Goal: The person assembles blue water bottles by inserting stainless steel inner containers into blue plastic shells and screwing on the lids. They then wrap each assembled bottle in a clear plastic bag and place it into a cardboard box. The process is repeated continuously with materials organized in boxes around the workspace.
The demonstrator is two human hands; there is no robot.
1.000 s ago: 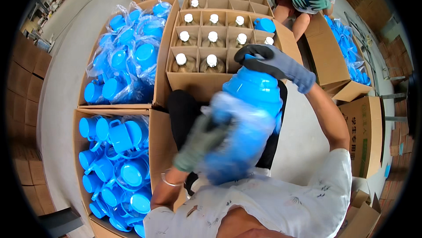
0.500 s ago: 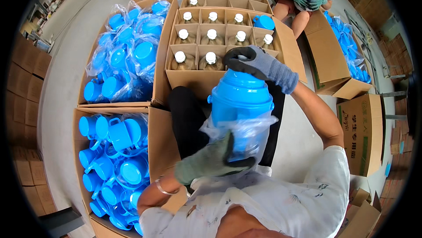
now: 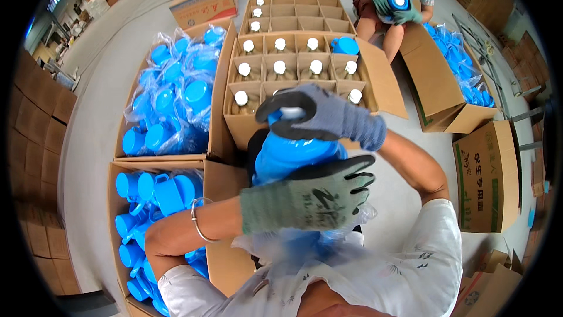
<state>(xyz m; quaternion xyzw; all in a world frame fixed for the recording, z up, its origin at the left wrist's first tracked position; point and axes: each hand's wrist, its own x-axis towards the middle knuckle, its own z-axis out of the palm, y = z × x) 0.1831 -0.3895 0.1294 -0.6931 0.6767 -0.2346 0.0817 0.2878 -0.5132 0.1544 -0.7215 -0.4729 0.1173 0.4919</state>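
Blue jug (image 3: 296,156) is above the person's lap, its top pointing toward the carton (image 3: 237,125) of bottles (image 3: 350,68). The right hand (image 3: 314,115) has its grip clamped on the top end of the jug, fingers and thumb curled around it. The left hand (image 3: 319,193) lies across the middle, fingers stretched and slightly apart; whether this grip presses the jug, I cannot tell. The clear bag (image 3: 365,214) is gathered below the left hand. To handle it well, I think the right grip should hold the top firmly, while the left moves the slippery plastic gently, without tearing it.
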